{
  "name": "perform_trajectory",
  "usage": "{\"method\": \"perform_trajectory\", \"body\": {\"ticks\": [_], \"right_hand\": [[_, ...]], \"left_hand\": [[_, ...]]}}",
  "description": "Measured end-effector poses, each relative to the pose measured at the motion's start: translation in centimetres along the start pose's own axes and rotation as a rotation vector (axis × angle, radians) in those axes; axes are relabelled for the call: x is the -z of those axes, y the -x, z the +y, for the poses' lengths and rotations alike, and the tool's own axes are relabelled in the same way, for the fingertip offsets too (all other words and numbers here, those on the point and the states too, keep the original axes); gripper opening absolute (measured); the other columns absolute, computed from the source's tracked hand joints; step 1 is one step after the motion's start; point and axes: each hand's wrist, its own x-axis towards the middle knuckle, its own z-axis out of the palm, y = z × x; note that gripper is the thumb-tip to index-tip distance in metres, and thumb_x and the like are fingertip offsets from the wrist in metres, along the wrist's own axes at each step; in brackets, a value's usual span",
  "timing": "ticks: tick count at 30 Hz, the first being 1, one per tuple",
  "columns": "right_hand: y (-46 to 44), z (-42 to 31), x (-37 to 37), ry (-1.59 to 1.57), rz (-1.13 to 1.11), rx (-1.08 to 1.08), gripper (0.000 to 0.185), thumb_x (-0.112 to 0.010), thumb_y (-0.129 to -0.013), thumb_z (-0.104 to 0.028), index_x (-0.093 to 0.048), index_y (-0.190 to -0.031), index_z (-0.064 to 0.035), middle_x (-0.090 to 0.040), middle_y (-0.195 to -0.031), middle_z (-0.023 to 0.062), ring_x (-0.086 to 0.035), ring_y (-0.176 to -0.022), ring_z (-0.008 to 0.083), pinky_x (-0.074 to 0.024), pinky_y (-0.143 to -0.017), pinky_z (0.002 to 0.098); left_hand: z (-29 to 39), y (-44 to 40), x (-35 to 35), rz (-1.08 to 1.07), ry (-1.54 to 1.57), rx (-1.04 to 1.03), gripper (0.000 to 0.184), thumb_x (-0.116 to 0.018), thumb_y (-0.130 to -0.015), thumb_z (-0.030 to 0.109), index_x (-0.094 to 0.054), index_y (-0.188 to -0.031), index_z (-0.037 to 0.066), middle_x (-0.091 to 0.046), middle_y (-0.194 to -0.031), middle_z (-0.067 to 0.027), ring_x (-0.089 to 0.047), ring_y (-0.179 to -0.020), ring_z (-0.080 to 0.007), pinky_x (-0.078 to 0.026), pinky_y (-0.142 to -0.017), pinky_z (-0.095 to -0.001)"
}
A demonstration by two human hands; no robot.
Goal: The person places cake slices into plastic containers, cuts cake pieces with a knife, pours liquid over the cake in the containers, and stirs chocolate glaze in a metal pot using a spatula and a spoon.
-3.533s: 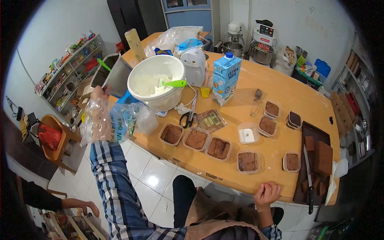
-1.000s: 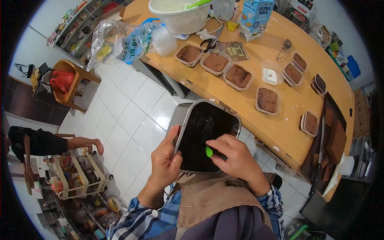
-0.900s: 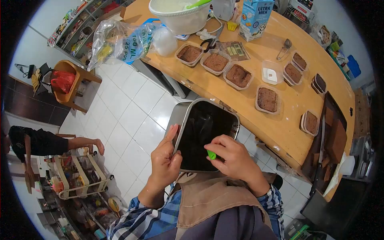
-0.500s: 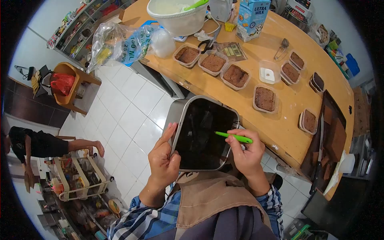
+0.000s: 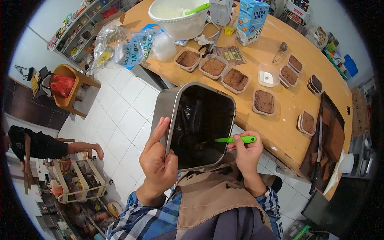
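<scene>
A square metal pan (image 5: 163,106) with a dark, glossy chocolate-like coating (image 5: 204,120) inside is tilted in front of my apron, just off the table edge. My left hand (image 5: 159,162) is closed on its left side, thumb near the rim and fingers along the outer wall. In my right hand (image 5: 247,154), thumb and fingers pinch the bright green handle of a spatula (image 5: 246,139) at the pan's right side. The spatula's far end reaches into the pan and blends into the dark contents, so its shape is hidden.
Plastic tubs of brown cake (image 5: 236,79) stand along the wooden table (image 5: 288,132). Behind them are a white basin (image 5: 176,22) and a milk carton (image 5: 252,22). A long knife (image 5: 319,160) lies on a cake tray at right. Another person (image 5: 40,142) is at far left.
The pan has moved slightly left and up and tilted more steeply, carried by my left hand. My right hand and the green spatula have shifted slightly lower, the handle now nearly level.
</scene>
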Motion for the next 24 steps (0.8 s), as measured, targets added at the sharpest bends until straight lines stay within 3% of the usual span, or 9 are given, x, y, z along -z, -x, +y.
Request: {"method": "perform_trajectory", "body": {"ticks": [8, 9, 12, 15, 18, 24], "right_hand": [[-0.5, -1.5, 0.7, -0.244, 0.138, -0.095, 0.018, -0.059, -0.086, -0.001, -0.043, -0.094, -0.0018, -0.059, -0.077, 0.0134, -0.063, -0.056, 0.0204, -0.0534, -0.046, 0.0279], [-0.6, -1.9, 0.8, -0.269, 0.153, -0.093, 0.018, -0.059, -0.085, -0.002, -0.043, -0.094, -0.0024, -0.059, -0.076, 0.0134, -0.063, -0.055, 0.0208, -0.0533, -0.045, 0.0281], [-1.0, -3.2, 1.0, -0.337, 0.133, -0.047, 0.019, -0.060, -0.085, -0.003, -0.043, -0.094, -0.0035, -0.060, -0.077, 0.0138, -0.063, -0.055, 0.0209, -0.0536, -0.045, 0.0286], [-1.3, -4.7, 1.0, -0.336, 0.132, -0.010, 0.018, -0.059, -0.086, -0.002, -0.043, -0.094, -0.0034, -0.061, -0.079, 0.0148, -0.063, -0.055, 0.0209, -0.0540, -0.045, 0.0290], [-1.3, -5.5, 1.0, -0.334, 0.100, 0.067, 0.017, -0.058, -0.086, -0.001, -0.043, -0.095, -0.0024, -0.062, -0.082, 0.0156, -0.064, -0.058, 0.0200, -0.0549, -0.049, 0.0285], [0.0, -5.1, 0.2, 0.157, 0.001, 0.241, 0.014, -0.057, -0.087, 0.002, -0.045, -0.095, 0.0023, -0.062, -0.087, 0.0150, -0.064, -0.068, 0.0158, -0.0537, -0.059, 0.0248]], "left_hand": [[0.6, -0.9, 0.4, 0.093, 0.033, 0.031, 0.019, -0.046, -0.062, -0.009, -0.031, -0.055, 0.000, -0.053, -0.118, -0.0331, -0.050, -0.118, -0.0418, -0.042, -0.093, -0.0394], [0.7, -1.1, 0.4, 0.127, 0.032, 0.025, 0.020, -0.047, -0.062, -0.007, -0.030, -0.055, 0.001, -0.054, -0.118, -0.0321, -0.057, -0.111, -0.0353, -0.045, -0.086, -0.0353], [0.7, -1.3, 0.0, 0.195, 0.180, 0.104, 0.021, -0.048, -0.062, -0.006, -0.030, -0.054, 0.001, -0.055, -0.117, -0.0316, -0.060, -0.101, -0.0280, -0.045, -0.082, -0.0322], [0.5, -1.5, -0.1, 0.203, 0.224, 0.117, 0.022, -0.048, -0.062, -0.006, -0.029, -0.054, 0.002, -0.056, -0.117, -0.0313, -0.060, -0.094, -0.0231, -0.044, -0.079, -0.0303], [0.4, -1.3, -0.4, 0.218, 0.253, 0.125, 0.023, -0.049, -0.061, -0.006, -0.028, -0.054, 0.002, -0.056, -0.116, -0.0310, -0.060, -0.094, -0.0236, -0.045, -0.077, -0.0300], [0.5, -1.1, -0.1, 0.155, 0.216, 0.095, 0.023, -0.048, -0.061, -0.006, -0.029, -0.054, 0.002, -0.056, -0.116, -0.0319, -0.061, -0.094, -0.0260, -0.045, -0.077, -0.0296]]}}
